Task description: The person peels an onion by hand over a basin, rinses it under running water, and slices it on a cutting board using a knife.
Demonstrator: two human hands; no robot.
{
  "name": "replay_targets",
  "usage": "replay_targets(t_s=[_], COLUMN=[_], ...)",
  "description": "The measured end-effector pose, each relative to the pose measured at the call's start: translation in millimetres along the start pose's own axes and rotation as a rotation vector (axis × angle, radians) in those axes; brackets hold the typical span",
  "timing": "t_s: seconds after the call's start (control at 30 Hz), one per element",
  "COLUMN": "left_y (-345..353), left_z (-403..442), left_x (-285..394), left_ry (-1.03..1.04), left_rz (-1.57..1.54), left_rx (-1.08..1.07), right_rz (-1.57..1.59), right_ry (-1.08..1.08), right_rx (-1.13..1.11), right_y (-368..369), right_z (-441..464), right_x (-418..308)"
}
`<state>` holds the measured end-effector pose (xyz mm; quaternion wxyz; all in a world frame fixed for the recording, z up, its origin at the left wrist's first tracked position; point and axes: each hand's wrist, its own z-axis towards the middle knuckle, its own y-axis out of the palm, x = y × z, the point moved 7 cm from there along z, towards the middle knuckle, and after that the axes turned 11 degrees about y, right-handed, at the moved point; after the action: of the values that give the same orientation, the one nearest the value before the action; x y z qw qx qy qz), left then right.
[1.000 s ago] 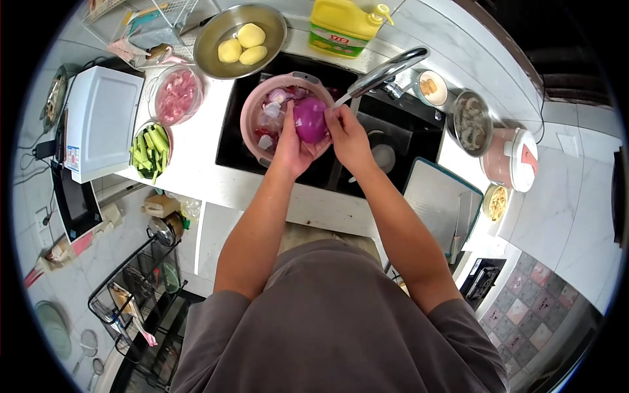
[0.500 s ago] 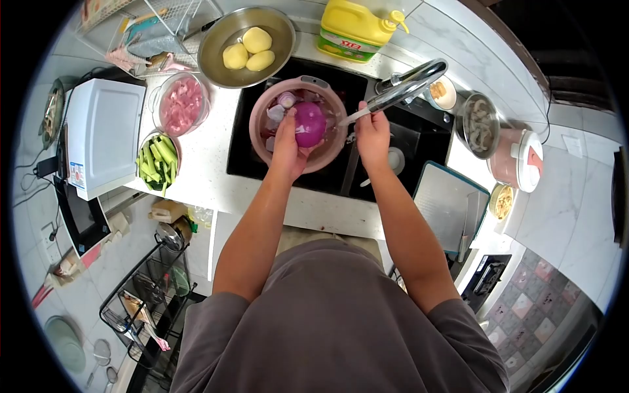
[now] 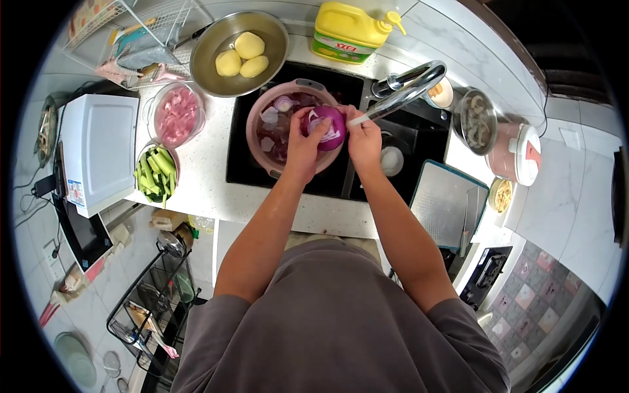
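A peeled-looking red onion (image 3: 332,135), with white ringed markings on the side facing up, is held over the pink basin (image 3: 255,150) in the sink. My left hand (image 3: 303,152) is closed around its left side, the thumb lying across the top. At its right edge are the bent fingers of my right hand (image 3: 365,145), pressed against the onion beside the tap's spout (image 3: 403,93). Part of that grip is hidden by the spout end. Dark water with pieces of onion (image 3: 284,103) and purple skin fills the basin.
Left of the sink are a steel bowl (image 3: 278,64) of peeled potatoes, a bowl of pink meat (image 3: 175,115) and cut green vegetables (image 3: 156,173). A yellow detergent jug (image 3: 347,33) stands behind. To the right are a bowl of shrimp (image 3: 477,123), a cutting board (image 3: 440,203) and a knife (image 3: 469,219).
My right hand has shifted from the tap's spout to the onion's edge. The onion has moved right and turned, showing white markings. The view has shifted slightly.
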<state>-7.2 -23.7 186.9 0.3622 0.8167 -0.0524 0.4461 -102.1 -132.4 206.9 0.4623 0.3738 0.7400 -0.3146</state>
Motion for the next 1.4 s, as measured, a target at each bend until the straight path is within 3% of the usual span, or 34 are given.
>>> replay_targets(t_s=[0.07,0.13,0.27,0.4,0.53,0.6,0.67,0.77,0.8,0.87,0.93,1.0,1.07,1.13,1.2,1.23,1.4], left_y=[-2.0,1.4,9.3,16.8,13.9,6.8,0.8,0.3,1.4,-2.2,-5.3,-4.5,-2.8,-4.1,-3.9,-3.3,7.2], left_z=[4.3,5.9,4.1,-1.5,-1.9,-0.2,1.0,-5.3,-8.0,-7.7,-6.0,-3.9,-5.7,-4.7,-1.1,-1.6,-5.2], left_x=[-1.7,1.9,6.1,14.2,22.6,16.4,12.2,18.6,18.9,22.5,25.9,31.2,34.6,33.5,32.8,30.9,36.1], left_ry=[0.048,0.096,0.109,0.202,0.217,0.159,0.148,0.043,-0.049,-0.063,-0.076,-0.059,-0.049,-0.037,0.058,0.056,0.240], left_rz=[0.079,0.158,0.186,0.255,0.322,0.167,0.105,-0.078,-0.201,-0.269,-0.339,-0.190,-0.099,-0.006,0.070,0.068,0.435], left_rx=[-0.023,-0.046,-0.067,-0.045,-0.059,-0.040,-0.019,0.038,0.069,0.079,0.088,0.014,-0.009,-0.034,-0.098,-0.100,-0.141], right_rz=[0.090,-0.085,0.029,0.109,-0.151,-0.229,-0.320,-0.174,-0.165,-0.123,-0.213,-0.303,-0.529,-0.148,-0.284,-0.212,-0.182], right_ry=[0.026,-0.379,-0.202,-0.206,-0.328,-0.344,-0.192,-0.316,-0.284,0.013,-0.056,-0.123,-0.447,-0.177,-0.457,-0.282,-0.382], right_rx=[-0.040,-0.035,-0.058,0.036,0.075,0.059,0.121,0.170,0.239,0.159,0.133,0.107,0.187,-0.029,-0.210,-0.239,-0.062], right_y=[2.9,13.7,3.3,-1.1,-1.5,2.0,5.5,8.6,4.9,0.5,-0.8,2.5,7.5,4.8,8.4,6.8,-0.4], right_z=[-4.0,-24.4,-19.1,-13.4,-13.8,-16.1,-15.4,-12.4,-10.7,-4.4,2.7,10.4,7.0,0.0,-11.8,-11.3,-14.2], right_x=[0.9,-34.1,-21.2,-15.9,-29.7,-39.7,-43.4,-41.4,-43.6,-32.2,-30.4,-26.4,-37.6,-48.6,-61.7,-52.8,-42.2])
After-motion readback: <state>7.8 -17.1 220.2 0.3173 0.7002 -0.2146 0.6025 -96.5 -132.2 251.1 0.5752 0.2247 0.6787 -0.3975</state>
